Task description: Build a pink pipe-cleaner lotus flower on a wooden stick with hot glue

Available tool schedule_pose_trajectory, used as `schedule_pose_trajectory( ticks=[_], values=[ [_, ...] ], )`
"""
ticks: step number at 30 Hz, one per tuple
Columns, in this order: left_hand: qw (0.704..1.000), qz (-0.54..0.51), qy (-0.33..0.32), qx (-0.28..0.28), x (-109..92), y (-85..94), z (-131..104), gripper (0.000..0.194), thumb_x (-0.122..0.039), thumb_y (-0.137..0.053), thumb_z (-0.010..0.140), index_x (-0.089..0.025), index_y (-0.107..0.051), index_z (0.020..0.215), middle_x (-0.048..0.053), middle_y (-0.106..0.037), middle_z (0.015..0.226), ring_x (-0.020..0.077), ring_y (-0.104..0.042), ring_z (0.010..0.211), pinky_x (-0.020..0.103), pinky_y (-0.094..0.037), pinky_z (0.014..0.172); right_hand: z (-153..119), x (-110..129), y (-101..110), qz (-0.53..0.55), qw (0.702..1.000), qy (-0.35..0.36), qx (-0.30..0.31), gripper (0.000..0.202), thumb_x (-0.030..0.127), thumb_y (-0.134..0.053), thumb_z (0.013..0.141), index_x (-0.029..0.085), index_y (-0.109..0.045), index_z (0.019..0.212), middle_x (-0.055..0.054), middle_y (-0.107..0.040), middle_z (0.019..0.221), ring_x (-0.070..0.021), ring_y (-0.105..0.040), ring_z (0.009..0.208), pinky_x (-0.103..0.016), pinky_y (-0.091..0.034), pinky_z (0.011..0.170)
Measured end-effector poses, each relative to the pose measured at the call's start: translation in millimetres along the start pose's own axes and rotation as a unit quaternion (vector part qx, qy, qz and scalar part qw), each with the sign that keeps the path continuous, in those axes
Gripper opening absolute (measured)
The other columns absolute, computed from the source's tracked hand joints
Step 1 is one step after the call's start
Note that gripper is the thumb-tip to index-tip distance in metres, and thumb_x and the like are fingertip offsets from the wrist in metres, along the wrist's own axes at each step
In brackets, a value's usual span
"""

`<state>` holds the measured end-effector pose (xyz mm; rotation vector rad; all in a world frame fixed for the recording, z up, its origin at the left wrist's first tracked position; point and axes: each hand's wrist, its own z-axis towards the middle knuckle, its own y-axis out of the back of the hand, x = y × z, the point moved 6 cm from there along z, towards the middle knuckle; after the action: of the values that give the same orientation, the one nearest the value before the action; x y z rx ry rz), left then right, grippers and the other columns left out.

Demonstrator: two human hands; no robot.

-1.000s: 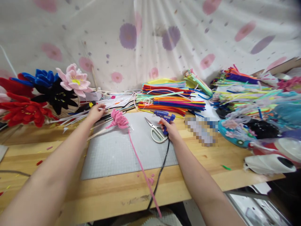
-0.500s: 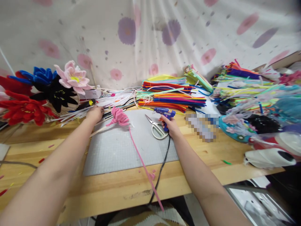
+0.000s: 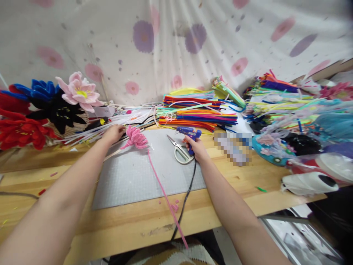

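My right hand (image 3: pixel 199 150) is wrapped round the handle of a blue hot glue gun (image 3: pixel 188 131), whose nozzle points left. Beside it on the grey cutting mat (image 3: pixel 132 184) lie scissors (image 3: pixel 180 150) with pale handles, blades partly open. My left hand (image 3: pixel 114 134) is at the mat's far left edge among white and black stems (image 3: pixel 121 119), its fingers curled; what they pinch, if anything, is hidden. Just right of that hand lies a pink fuzzy-wire flower (image 3: pixel 136 137). A long pink pipe cleaner (image 3: pixel 162 187) runs from near the flower over the table's front edge.
Bundles of coloured pipe cleaners (image 3: pixel 198 116) lie along the back. Red (image 3: pixel 24 130), black (image 3: pixel 62 112) and pale pink (image 3: pixel 79 92) finished flowers stand at left. A white thread cone (image 3: pixel 309 183) lies at right. The gun's black cord (image 3: pixel 189 187) crosses the mat and front edge.
My left hand has moved slightly right along the stems, closer to the pink flower. The whole view has shifted a little. My right hand keeps hold of the glue gun.
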<state>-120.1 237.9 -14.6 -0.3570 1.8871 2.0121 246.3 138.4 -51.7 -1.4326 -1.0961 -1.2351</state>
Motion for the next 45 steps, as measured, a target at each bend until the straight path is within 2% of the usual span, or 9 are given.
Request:
schedule_pose_trajectory(
  ticks=[10, 15, 19, 23, 26, 30, 34, 40, 45],
  values=[
    [0.982, 0.181, -0.047, 0.035, -8.9, -4.1, 11.9, 0.015, -0.023, -0.051, 0.071, -0.017, -0.063, 0.077, 0.011, -0.061, 0.083, 0.0251, -0.057, 0.084, 0.030, -0.041, 0.075, 3.1, -5.2, 2.0, -0.013, 1.000, 0.000, 0.006, 0.035, 0.051, -0.064, 0.063, 0.017, -0.060, 0.068, 0.000, -0.059, 0.058, -0.0051, -0.044, 0.041, -0.018, -0.032, 0.037],
    [0.994, 0.110, 0.027, -0.008, 6.7, 28.0, -8.7, 0.019, -0.029, -0.053, 0.074, -0.016, -0.060, 0.083, 0.006, -0.061, 0.081, 0.0193, -0.054, 0.076, 0.028, -0.042, 0.071, 3.5, -4.5, 3.0, -0.004, 1.000, -0.001, 0.000, 0.034, 0.049, -0.065, 0.062, 0.017, -0.059, 0.069, -0.001, -0.063, 0.065, -0.0045, -0.046, 0.042, -0.018, -0.033, 0.036],
    [0.988, -0.017, 0.103, -0.115, 30.8, 68.2, -38.9, 0.019, -0.027, -0.053, 0.075, -0.014, -0.059, 0.088, 0.000, -0.057, 0.066, 0.0138, -0.052, 0.065, 0.029, -0.043, 0.070, 1.5, 3.3, -3.9, 0.012, 0.999, -0.015, 0.043, 0.034, 0.046, -0.069, 0.059, 0.017, -0.060, 0.074, -0.005, -0.066, 0.082, -0.0065, -0.053, 0.049, -0.019, -0.038, 0.039],
    [0.892, -0.299, 0.181, -0.285, 61.0, 99.0, -79.8, 0.010, -0.017, -0.053, 0.073, -0.012, -0.055, 0.081, -0.004, -0.051, 0.057, 0.0069, -0.047, 0.049, 0.020, -0.043, 0.054, -1.2, 14.2, -13.3, 0.031, 0.996, -0.014, 0.080, 0.035, 0.045, -0.069, 0.058, 0.019, -0.059, 0.080, -0.004, -0.066, 0.086, -0.0064, -0.051, 0.048, -0.020, -0.037, 0.039],
    [0.811, -0.438, 0.178, -0.345, 63.0, 105.6, -106.6, 0.004, -0.011, -0.048, 0.073, -0.014, -0.047, 0.071, -0.005, -0.049, 0.051, 0.0052, -0.045, 0.043, 0.016, -0.041, 0.049, -2.8, 20.7, -19.4, 0.033, 0.997, 0.002, 0.074, 0.035, 0.044, -0.069, 0.057, 0.019, -0.055, 0.077, -0.001, -0.063, 0.074, -0.0045, -0.045, 0.043, -0.020, -0.034, 0.039],
    [0.747, -0.559, 0.173, -0.315, 41.1, 92.6, -129.1, 0.017, -0.010, -0.031, 0.080, -0.017, -0.040, 0.067, -0.002, -0.055, 0.051, 0.0081, -0.055, 0.048, 0.018, -0.045, 0.051, -2.9, 23.5, -26.0, -0.038, 0.998, 0.003, 0.044, 0.029, 0.039, -0.064, 0.062, 0.021, -0.048, 0.077, 0.006, -0.049, 0.050, -0.0067, -0.042, 0.041, -0.021, -0.034, 0.041],
    [0.724, -0.617, 0.189, -0.245, 9.7, 67.1, -144.5, 0.018, -0.008, -0.033, 0.076, -0.015, -0.039, 0.061, 0.004, -0.063, 0.063, 0.0135, -0.065, 0.067, 0.022, -0.049, 0.059, -1.3, 23.6, -23.8, -0.157, 0.988, -0.009, -0.010, 0.019, 0.031, -0.052, 0.069, 0.022, -0.044, 0.083, 0.005, -0.049, 0.055, -0.0098, -0.045, 0.046, -0.023, -0.037, 0.047],
    [0.760, -0.604, 0.189, -0.148, -24.2, 27.6, -162.4, 0.011, -0.013, -0.041, 0.075, -0.017, -0.041, 0.065, 0.005, -0.065, 0.072, 0.0173, -0.066, 0.078, 0.033, -0.052, 0.076, -7.2, 34.5, -15.4, -0.321, 0.932, 0.148, -0.075, 0.031, 0.033, -0.059, 0.064, 0.018, -0.049, 0.090, -0.007, -0.056, 0.088, -0.0192, -0.052, 0.081, -0.037, -0.041, 0.078],
    [0.764, -0.609, 0.188, -0.100, -36.7, 0.8, -169.1, 0.015, -0.016, -0.039, 0.078, -0.018, -0.039, 0.064, 0.009, -0.067, 0.080, 0.0198, -0.065, 0.086, 0.036, -0.051, 0.080, -18.3, 27.9, -16.3, -0.352, 0.919, 0.158, -0.083, 0.036, 0.033, -0.057, 0.065, 0.015, -0.051, 0.096, -0.011, -0.055, 0.096, -0.0229, -0.051, 0.090, -0.040, -0.040, 0.082]
  ],
)
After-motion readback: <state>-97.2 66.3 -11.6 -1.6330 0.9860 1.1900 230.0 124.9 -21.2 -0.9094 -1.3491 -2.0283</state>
